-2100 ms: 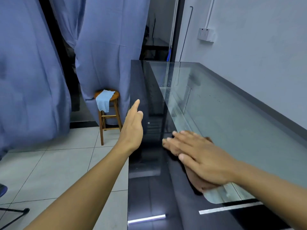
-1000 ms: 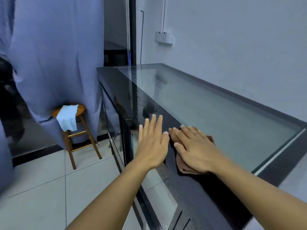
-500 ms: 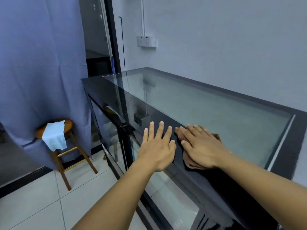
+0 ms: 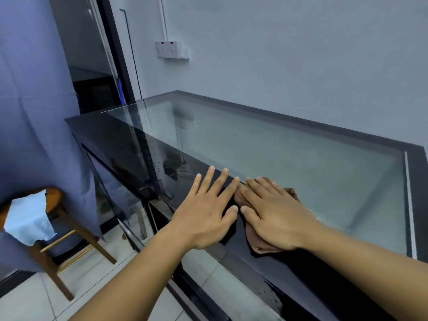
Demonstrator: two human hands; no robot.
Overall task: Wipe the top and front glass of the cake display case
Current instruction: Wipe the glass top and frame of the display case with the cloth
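My right hand [image 4: 275,218] lies flat with straight fingers, pressing a crumpled brown cloth [image 4: 257,245] onto the top of the black-framed glass cake display case [image 4: 289,154], at its near black edge. My left hand [image 4: 206,216] is just beside it, palm down on the same black strip, fingers straight and spread, holding nothing. Down to the left of my left hand, a round wooden stool [image 4: 69,239] carries a pale blue cloth [image 4: 27,218].
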